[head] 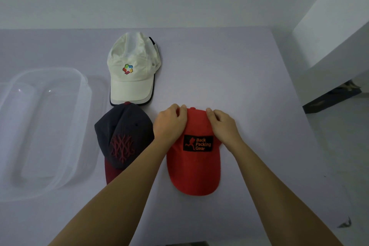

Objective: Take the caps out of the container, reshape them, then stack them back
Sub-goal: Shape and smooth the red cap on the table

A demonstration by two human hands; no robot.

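Observation:
A red cap point(194, 168) with a black "Back Packing Gear" patch lies on the table in front of me, brim toward me. My left hand point(169, 124) grips the left side of its crown and my right hand point(224, 126) grips the right side, fingers curled over the top edge. To the left lies a dark grey cap point(121, 136) with a maroon brim and maroon embroidery. Behind it a white cap point(132, 72) with a coloured logo rests on top of other caps. A clear plastic container point(46, 126) stands empty at the left.
The pale table point(249, 86) ends at a right edge with floor beyond. A white wall block and a dark object point(331, 98) sit at the far right. A white wall runs behind the table.

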